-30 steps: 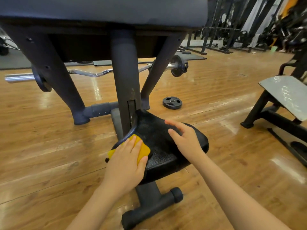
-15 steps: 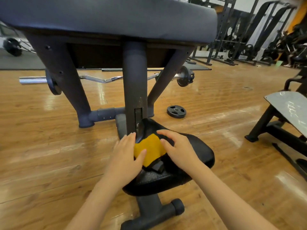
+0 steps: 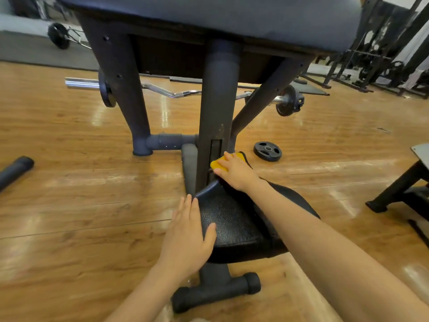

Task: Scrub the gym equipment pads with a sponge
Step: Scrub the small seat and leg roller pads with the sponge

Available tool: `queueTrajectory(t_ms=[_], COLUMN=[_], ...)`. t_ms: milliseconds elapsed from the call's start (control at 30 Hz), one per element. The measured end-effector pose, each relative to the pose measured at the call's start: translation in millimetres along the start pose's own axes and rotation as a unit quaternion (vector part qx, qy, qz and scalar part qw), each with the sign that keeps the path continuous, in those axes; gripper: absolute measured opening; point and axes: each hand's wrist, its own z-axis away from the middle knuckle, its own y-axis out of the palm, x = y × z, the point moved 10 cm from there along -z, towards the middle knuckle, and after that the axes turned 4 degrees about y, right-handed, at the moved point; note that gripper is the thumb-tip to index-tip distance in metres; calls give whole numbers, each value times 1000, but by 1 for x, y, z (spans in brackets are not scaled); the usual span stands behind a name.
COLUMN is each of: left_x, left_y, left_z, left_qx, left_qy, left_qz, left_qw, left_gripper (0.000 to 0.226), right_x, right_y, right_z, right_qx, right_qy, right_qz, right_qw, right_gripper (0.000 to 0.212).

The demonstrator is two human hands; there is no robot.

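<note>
The floor (image 3: 69, 217) is glossy wood plank, with a grey mat section at the far left. A preacher-curl bench stands at centre: its grey upper pad (image 3: 209, 17) spans the top of the view, carried on a dark central post (image 3: 216, 117) and two splayed legs.

The black seat pad (image 3: 234, 226) sits low in front of the post, on a stem with a short foot bar (image 3: 216, 291) resting on the floor. The pad's far end narrows and curves upward against the post. Open floor lies to the left and right of the seat.

The left hand (image 3: 185, 238) rests flat on the pad's left edge, fingers straight and together. The right hand (image 3: 234, 170) presses the yellow sponge (image 3: 219, 165) onto the pad's far tip, just beside the post; the fingers lie over the sponge.

Behind the post, an EZ curl bar (image 3: 171, 91) with plates lies across the floor. A loose weight plate (image 3: 267, 151) lies right of the post. A second bench (image 3: 404, 182) stands at the right edge, and a black tube (image 3: 14, 170) lies at the left edge. Racks fill the far right.
</note>
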Motion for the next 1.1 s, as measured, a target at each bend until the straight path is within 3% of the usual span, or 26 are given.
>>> queueTrajectory(t_ms=[100, 267, 500, 600, 667, 767, 833, 933, 1100], left_x=[-1, -2, -2, 0, 0, -2, -1, -2, -2], left_y=[0, -2, 1, 2, 2, -1, -1, -1, -2], left_z=[1, 0, -1, -1, -1, 1, 1, 1, 1], left_qx=[3, 9, -9, -21, -24, -34, -34, -37, -44], left_qy=[2, 4, -14, -12, -11, -9, -12, -15, -13], left_qz=[-11, -25, -2, 7, 8, 2, 5, 19, 35], left_qw=[1000, 1000, 1000, 1000, 1000, 999, 999, 999, 998], left_gripper=[78, 73, 76, 85, 85, 88, 79, 75, 71], right_x=[-18, -27, -5, -2, 0, -3, 6, 24, -9], right_y=[-6, -6, -5, 0, -3, -7, -8, -6, -2], right_z=[-27, -26, 53, 56, 32, -13, -16, 32, 127], right_qx=[0, 2, -14, 6, 18, 21, 17, 20, -7], right_qy=[38, 20, -175, -214, -214, -143, -136, -196, -161], right_qz=[-121, -263, -136, -147, -150, -122, -117, -160, -207], right_qw=[992, 965, 975, 966, 965, 982, 984, 967, 965], right_gripper=[43, 33, 40, 41, 38, 34, 28, 28, 41])
